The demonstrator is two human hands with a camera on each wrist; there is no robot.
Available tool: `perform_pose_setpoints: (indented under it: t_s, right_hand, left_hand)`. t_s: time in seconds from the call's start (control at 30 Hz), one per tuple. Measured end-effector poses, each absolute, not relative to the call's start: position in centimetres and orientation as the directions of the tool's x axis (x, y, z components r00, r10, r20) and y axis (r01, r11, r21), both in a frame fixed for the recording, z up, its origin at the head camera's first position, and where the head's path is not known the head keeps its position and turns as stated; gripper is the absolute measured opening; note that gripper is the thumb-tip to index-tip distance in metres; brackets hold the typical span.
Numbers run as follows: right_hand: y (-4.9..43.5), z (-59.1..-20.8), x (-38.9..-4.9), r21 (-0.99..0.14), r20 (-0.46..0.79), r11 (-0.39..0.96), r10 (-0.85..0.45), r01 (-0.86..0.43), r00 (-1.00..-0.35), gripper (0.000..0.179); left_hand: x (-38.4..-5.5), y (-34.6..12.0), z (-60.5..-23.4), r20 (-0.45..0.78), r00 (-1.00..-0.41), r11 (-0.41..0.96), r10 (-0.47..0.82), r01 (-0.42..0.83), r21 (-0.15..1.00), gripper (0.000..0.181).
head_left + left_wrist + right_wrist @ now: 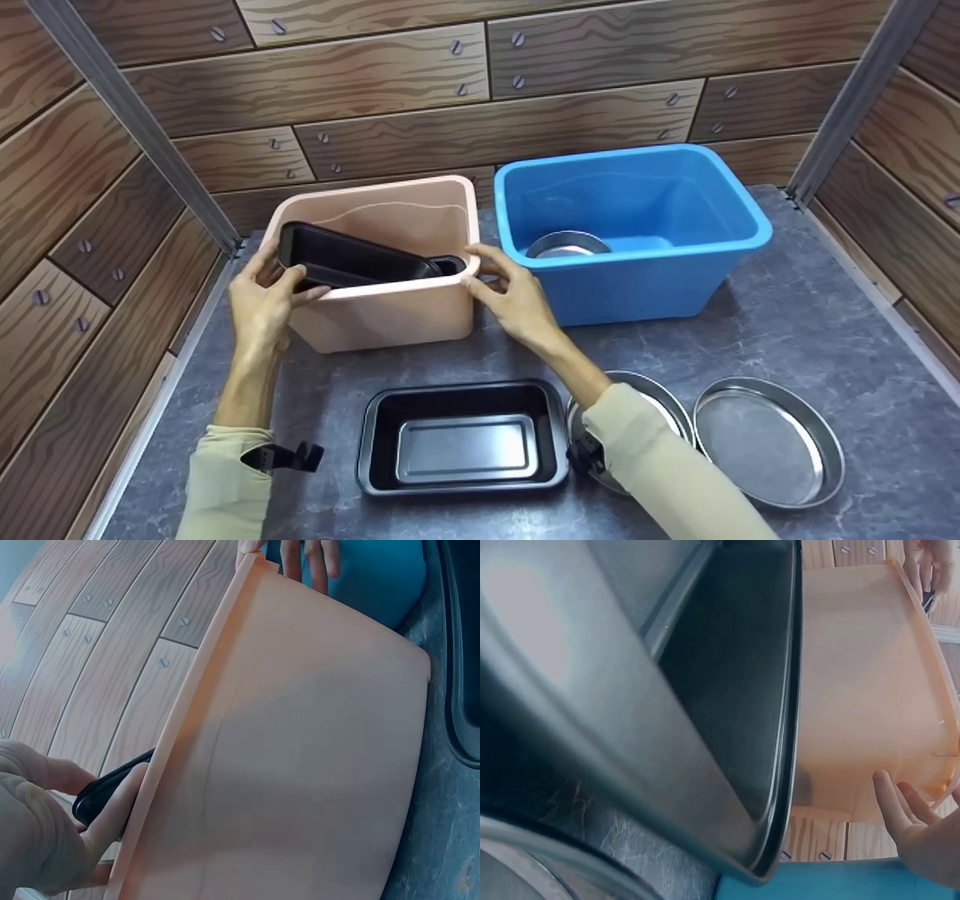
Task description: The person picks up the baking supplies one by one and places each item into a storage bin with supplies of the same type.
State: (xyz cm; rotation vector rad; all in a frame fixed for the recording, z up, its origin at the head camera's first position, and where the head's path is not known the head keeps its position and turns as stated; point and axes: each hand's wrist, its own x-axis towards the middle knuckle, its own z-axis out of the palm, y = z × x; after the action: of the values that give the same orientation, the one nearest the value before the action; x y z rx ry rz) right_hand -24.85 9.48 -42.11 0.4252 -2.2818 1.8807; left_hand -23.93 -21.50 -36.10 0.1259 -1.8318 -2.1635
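Note:
A black loaf pan (352,255) lies tilted inside the peach bin (390,319), its left end raised to the rim. My left hand (262,300) pinches that raised end between thumb and fingers; the left wrist view shows the pan's dark edge (105,791) in the grip. At the bin's front right corner, my right hand (514,296) holds the rim with thumb and fingers. Another dark rim (450,264) shows beside the pan's lower end; the rest of it is hidden.
A blue bin (630,289) stands right of the peach one, with a round metal pan (568,244) inside. In front lie a dark loaf pan (465,446) and two round pans, one (761,442) at right, the other (664,394) partly under my right forearm. Wood-patterned walls (375,82) enclose the table.

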Motion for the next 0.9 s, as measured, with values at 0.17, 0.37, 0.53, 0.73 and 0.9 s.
perform_pose_setpoints:
  t_s: [0.17, 0.37, 0.53, 0.73, 0.9]
  right_hand:
    - [9.46, -42.07, -24.80, -0.932, 0.305, 0.168, -0.113, -0.320, -0.946, 0.044]
    - [9.53, -42.24, -24.76, -0.931, 0.307, 0.169, -0.110, -0.322, -0.945, 0.045]
    - [9.53, -42.31, -24.81, -0.931, 0.311, 0.168, -0.107, -0.325, -0.944, 0.044]
    - [9.45, -42.28, -24.85, -0.929, 0.313, 0.172, -0.107, -0.328, -0.944, 0.044]
    - [9.30, -42.37, -24.78, -0.926, 0.319, 0.174, -0.117, -0.336, -0.940, 0.044]
  left_hand:
    - [-23.86, -21.53, -36.02, 0.131, -0.955, -0.126, -0.267, 0.170, 0.977, 0.067]
    - [-23.82, -21.44, -35.95, 0.113, -0.957, -0.119, -0.267, 0.149, 0.982, 0.062]
    - [-23.80, -21.34, -35.85, 0.103, -0.956, -0.115, -0.275, 0.139, 0.984, 0.058]
    - [-23.44, -21.54, -35.45, 0.074, -0.967, -0.088, -0.244, 0.098, 0.991, 0.056]
    - [-22.96, -21.63, -35.36, 0.057, -0.969, -0.064, -0.241, 0.075, 0.995, 0.052]
